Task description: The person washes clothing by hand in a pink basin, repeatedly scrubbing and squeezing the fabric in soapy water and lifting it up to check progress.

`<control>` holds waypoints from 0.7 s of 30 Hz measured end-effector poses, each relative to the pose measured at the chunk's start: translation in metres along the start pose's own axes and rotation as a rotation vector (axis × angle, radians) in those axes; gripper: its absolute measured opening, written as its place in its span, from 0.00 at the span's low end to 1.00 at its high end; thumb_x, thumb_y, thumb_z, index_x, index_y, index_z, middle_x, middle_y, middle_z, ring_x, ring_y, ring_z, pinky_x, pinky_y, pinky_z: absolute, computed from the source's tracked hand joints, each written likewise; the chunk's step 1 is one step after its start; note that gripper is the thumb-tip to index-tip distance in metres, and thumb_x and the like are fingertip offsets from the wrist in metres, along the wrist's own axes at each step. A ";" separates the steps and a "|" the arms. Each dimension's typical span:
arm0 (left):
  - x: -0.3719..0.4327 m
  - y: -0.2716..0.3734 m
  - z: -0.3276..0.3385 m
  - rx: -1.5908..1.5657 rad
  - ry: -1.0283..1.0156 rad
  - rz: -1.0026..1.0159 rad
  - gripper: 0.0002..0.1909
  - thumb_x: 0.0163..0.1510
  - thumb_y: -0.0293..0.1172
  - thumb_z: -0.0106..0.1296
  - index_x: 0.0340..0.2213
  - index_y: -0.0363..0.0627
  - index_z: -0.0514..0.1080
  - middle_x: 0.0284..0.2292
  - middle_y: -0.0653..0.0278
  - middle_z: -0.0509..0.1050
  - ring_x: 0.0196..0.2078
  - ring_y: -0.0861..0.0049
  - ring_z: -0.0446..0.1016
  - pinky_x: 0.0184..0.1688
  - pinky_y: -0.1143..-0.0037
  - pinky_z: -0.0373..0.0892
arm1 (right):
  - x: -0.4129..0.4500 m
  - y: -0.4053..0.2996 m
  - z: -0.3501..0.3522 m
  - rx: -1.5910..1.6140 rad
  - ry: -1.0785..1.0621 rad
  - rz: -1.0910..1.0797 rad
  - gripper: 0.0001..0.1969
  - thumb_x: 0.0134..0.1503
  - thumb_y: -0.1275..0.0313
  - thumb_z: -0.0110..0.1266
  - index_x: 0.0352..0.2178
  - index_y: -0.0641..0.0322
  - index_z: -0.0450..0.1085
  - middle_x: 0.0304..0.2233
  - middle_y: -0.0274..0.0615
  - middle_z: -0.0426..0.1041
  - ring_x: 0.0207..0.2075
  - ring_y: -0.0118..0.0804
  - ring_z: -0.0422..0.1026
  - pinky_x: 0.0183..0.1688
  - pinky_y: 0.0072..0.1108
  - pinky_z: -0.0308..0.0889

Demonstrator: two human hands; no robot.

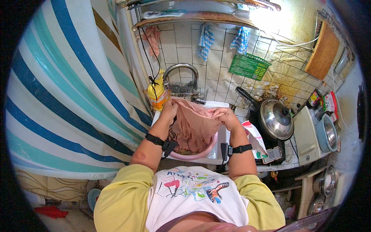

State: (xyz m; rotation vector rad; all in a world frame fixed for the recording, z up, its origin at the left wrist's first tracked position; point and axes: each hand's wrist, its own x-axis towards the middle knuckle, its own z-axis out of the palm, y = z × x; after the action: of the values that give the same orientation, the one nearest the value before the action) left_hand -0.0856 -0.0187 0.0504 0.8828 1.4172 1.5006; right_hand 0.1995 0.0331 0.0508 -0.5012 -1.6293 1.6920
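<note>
Between my hands a dusty-pink cloth garment [200, 124] is stretched by its upper edge, and its lower part bunches down into a pink plastic basin [200, 157]. My left hand [169, 111] grips the garment's left end, next to a yellow bottle [158, 94]. The right end of the edge is pinched in my right hand [227, 116]. The basin sits in a white sink [223, 142] under a curved chrome faucet [181, 67]. Some darker fabric shows at the basin's left side, partly hidden by my left arm.
A lidded pan [276, 119] stands on the stove to the right, its black handle pointing to the wall. Beyond it are a pale box [307, 136] and a light-blue basin [321, 130]. A striped curtain [72, 95] hangs close on the left. Overhead runs a shelf [197, 18].
</note>
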 end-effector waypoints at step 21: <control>-0.020 -0.012 0.046 -0.760 -0.526 -0.256 0.26 0.57 0.34 0.50 0.55 0.48 0.56 0.49 0.61 0.64 0.49 0.73 0.67 0.52 0.71 0.65 | 0.012 -0.006 0.084 -0.625 0.329 -0.150 0.13 0.55 0.66 0.53 0.36 0.66 0.66 0.32 0.56 0.72 0.35 0.55 0.71 0.36 0.33 0.66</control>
State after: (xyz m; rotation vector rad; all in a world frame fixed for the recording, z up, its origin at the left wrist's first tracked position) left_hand -0.0349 -0.0199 0.0444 0.5244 0.4805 1.3186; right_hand 0.1323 -0.0166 0.0692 -0.8789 -1.8695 0.9068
